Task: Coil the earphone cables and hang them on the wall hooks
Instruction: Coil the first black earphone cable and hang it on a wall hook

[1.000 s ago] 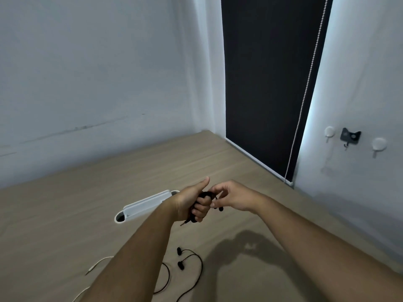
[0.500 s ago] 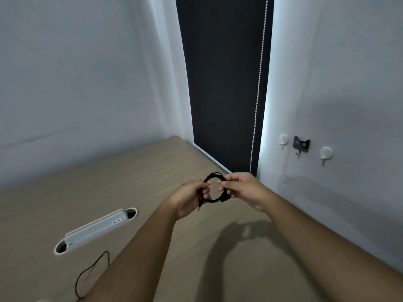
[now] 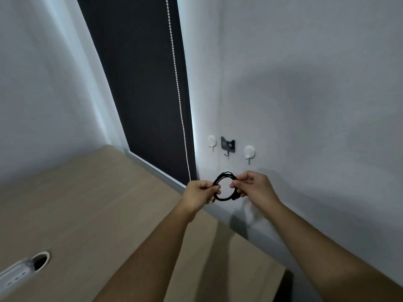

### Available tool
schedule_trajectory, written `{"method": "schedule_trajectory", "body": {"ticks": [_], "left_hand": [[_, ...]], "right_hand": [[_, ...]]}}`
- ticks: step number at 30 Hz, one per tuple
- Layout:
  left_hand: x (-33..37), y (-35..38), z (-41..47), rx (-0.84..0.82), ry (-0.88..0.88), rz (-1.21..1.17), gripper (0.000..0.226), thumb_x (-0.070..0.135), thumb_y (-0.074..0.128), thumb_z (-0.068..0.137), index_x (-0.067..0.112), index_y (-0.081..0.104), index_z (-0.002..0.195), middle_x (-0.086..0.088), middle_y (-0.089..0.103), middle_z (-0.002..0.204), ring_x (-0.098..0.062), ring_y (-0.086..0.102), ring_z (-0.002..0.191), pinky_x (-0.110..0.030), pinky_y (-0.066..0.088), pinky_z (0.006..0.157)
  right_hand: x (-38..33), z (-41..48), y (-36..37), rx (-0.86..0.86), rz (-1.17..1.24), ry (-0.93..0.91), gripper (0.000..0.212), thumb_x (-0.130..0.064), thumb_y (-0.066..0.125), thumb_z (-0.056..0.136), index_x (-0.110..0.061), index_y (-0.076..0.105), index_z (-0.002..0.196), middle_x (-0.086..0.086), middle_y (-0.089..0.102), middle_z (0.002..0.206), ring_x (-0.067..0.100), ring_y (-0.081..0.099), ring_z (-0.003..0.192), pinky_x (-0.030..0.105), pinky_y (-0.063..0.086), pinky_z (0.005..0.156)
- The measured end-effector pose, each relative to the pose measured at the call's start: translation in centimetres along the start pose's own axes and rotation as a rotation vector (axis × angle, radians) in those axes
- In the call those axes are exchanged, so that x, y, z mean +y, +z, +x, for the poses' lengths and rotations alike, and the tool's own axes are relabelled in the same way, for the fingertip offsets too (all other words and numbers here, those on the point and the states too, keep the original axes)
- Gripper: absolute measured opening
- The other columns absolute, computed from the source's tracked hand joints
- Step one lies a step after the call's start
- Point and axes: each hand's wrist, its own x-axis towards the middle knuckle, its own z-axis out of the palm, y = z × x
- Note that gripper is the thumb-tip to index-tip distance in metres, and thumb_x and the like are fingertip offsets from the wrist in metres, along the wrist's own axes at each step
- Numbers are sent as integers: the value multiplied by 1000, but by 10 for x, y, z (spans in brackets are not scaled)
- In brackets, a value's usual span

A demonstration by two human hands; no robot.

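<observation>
A black earphone cable (image 3: 222, 179), wound into a round coil, hangs in the air between both hands. My left hand (image 3: 199, 192) pinches the coil's left side and my right hand (image 3: 255, 187) pinches its right side. Just above the coil, three hooks sit in a row on the white wall: a white hook (image 3: 212, 142) at the left, a black hook (image 3: 227, 146) in the middle and a white hook (image 3: 249, 153) at the right. All three hooks are bare. The coil is held a short way below them, apart from the wall.
A wooden desk (image 3: 87, 203) fills the lower left, with a white cable-port strip (image 3: 19, 272) near its front left. A dark roller blind (image 3: 139, 83) with a bead chain (image 3: 177, 90) hangs left of the hooks. The desk's right edge drops off at the lower right.
Both hands have carried the coil up and right toward the wall hooks, and the coil is now opened into a wider ring. The view has swung right; the loose earphones on the desk are out of sight.
</observation>
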Motion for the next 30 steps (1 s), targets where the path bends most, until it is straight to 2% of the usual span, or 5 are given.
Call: {"method": "schedule_trajectory", "body": {"ticks": [9, 13, 17, 25, 30], "left_hand": [[44, 50, 69, 75, 88, -51, 17, 3, 55, 89, -4, 68, 99, -4, 65, 74, 1, 55, 46, -13, 52, 59], [40, 57, 88, 121, 80, 28, 17, 4, 56, 89, -2, 71, 95, -6, 66, 72, 2, 55, 42, -16, 52, 60], [27, 64, 92, 69, 92, 157, 19, 2, 53, 90, -3, 71, 96, -10, 65, 76, 4, 54, 39, -15, 52, 59], [21, 71, 90, 106, 173, 329, 22, 6, 52, 91, 4, 72, 99, -7, 67, 79, -15, 65, 71, -10, 47, 67], [22, 73, 86, 111, 189, 385, 24, 7, 51, 91, 8, 73, 100, -10, 69, 79, -24, 67, 77, -22, 49, 72]], "right_hand": [[-20, 41, -28, 407, -15, -32, 10, -9, 64, 84, -1, 67, 79, 10, 68, 69, 10, 59, 45, 7, 39, 36], [-14, 53, -22, 493, -101, 4, 12, -15, 64, 83, -7, 69, 75, 13, 74, 77, 24, 69, 64, 22, 52, 52], [2, 53, -19, 502, -173, 1, 14, -16, 65, 81, -16, 65, 67, 9, 73, 72, 26, 70, 67, 44, 59, 72], [11, 46, -27, 457, -416, -24, 15, -22, 62, 87, -8, 69, 85, 3, 70, 77, 14, 57, 64, 16, 36, 52], [12, 46, -31, 424, -448, -26, 18, -22, 63, 87, -7, 72, 89, 9, 75, 84, 19, 64, 68, 25, 48, 66]]}}
